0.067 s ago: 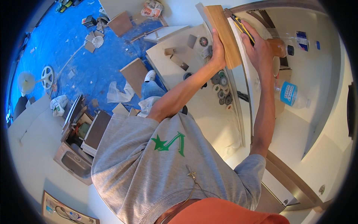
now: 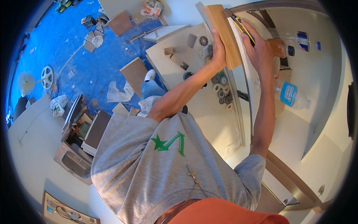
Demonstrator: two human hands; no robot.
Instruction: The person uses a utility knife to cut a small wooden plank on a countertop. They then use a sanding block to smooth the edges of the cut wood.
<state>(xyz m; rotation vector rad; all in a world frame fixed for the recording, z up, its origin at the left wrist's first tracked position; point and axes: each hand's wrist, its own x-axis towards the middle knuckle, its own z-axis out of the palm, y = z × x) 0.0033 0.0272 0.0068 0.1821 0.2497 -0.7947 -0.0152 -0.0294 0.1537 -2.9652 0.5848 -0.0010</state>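
My left hand (image 2: pixel 218 50) grips the near edge of a light wooden board (image 2: pixel 223 31) at the top centre, fingers partly hidden behind it. My right hand (image 2: pixel 257 52) is closed on a yellow-and-black utility knife (image 2: pixel 241 26), which lies along a pale strip edge (image 2: pixel 238 35) just right of the wood. Below the board, several round discs (image 2: pixel 220 87) rest on a pale panel (image 2: pixel 205 115).
A cabinet interior (image 2: pixel 317 93) on the right holds plastic bottles (image 2: pixel 292 95). On the left, a blue sheet (image 2: pixel 82 74) covers the floor, with loose boards (image 2: pixel 132 76), bags (image 2: pixel 151 9), scraps and stacked items (image 2: pixel 91 134). My foot (image 2: pixel 150 75) shows beside the boards.
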